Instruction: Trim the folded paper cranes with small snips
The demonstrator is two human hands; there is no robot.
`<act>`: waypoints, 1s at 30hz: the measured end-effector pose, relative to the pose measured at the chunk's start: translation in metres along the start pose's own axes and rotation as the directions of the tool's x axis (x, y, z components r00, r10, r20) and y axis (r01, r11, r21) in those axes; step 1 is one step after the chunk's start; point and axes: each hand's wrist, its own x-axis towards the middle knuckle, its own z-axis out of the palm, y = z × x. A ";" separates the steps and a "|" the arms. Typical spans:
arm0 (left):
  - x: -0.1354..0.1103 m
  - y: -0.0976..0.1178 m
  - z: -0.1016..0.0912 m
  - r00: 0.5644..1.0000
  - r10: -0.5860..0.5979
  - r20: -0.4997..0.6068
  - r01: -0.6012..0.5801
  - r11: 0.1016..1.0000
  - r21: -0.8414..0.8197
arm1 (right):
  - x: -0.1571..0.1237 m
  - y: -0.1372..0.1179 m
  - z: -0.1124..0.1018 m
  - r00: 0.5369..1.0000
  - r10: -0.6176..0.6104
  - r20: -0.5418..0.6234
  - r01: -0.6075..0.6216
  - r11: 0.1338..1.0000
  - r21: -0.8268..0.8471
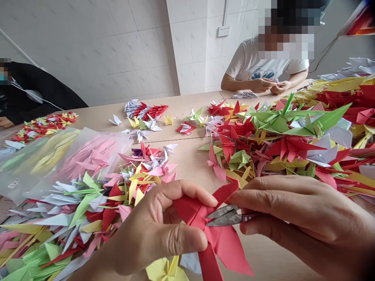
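My left hand point(155, 230) pinches a red paper crane point(216, 238) between thumb and fingers, low in the middle of the view. My right hand point(299, 222) is closed round small metal snips point(225, 216), whose blades rest against the crane's body. A yellow folded crane point(166, 270) lies under my left hand on the wooden table point(190, 164).
Heaps of coloured paper cranes lie at the left point(73, 210) and right point(293, 140). Clear bags of cranes point(58, 156) sit at the left. A person in a white shirt point(258, 62) folds paper across the table; another in black point(29, 93) sits far left.
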 end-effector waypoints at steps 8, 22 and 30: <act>-0.001 -0.001 0.001 0.999 -0.025 -0.025 0.025 1.000 0.000 | -0.004 -0.003 0.003 0.999 -0.041 -0.019 0.041 0.999 -0.008; 0.001 0.000 0.001 0.999 -0.037 0.025 0.039 0.996 -0.082 | -0.001 -0.006 0.007 1.000 0.015 -0.026 -0.013 0.995 0.100; 0.001 -0.004 0.001 1.000 0.006 -0.008 -0.006 1.000 -0.027 | -0.003 -0.005 0.006 1.000 0.001 -0.020 0.001 0.996 0.091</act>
